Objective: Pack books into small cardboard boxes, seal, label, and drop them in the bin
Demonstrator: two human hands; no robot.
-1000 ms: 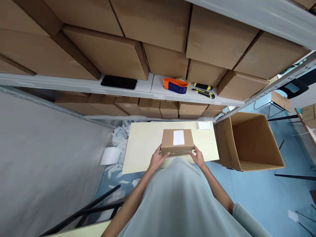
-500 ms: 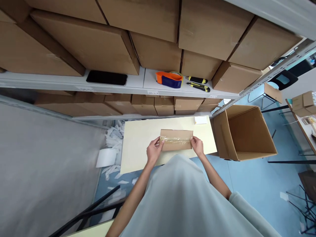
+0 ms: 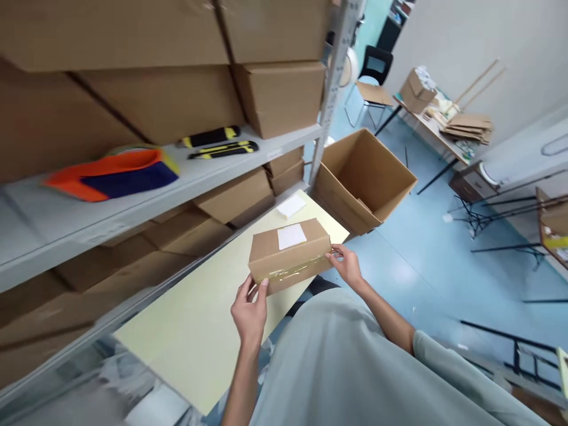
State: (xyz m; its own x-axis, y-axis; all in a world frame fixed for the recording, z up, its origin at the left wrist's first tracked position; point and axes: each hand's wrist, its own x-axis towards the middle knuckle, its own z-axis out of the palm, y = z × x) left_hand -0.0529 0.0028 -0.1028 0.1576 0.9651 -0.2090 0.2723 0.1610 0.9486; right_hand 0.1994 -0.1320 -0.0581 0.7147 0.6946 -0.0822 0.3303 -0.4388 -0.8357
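A small brown cardboard box point(image 3: 266, 247) is held between my two hands over the cream tabletop point(image 3: 186, 331). It is tilted, with a white label point(image 3: 291, 236) on its upper face and shiny clear tape along the side facing me. My left hand point(image 3: 251, 305) grips the near left corner, its thumb on the taped side. My right hand point(image 3: 345, 264) pinches the right end of the box near the tape. Some fingertips are hidden behind the box. A white stack of labels or paper point(image 3: 291, 205) lies on the tabletop beyond the box.
Right of the tabletop stands a large open carton point(image 3: 341, 207). The shelf point(image 3: 177, 219) on the left holds cartons, an orange and blue tape dispenser point(image 3: 128, 174) and utility knives point(image 3: 224, 149). A metal post point(image 3: 336, 83) rises beside the carton. Paper scraps point(image 3: 128, 373) lie at lower left.
My view has swung to the right, towards the large open carton. The box has been tipped in my hands, so its labelled face now shows and the taped side faces me.
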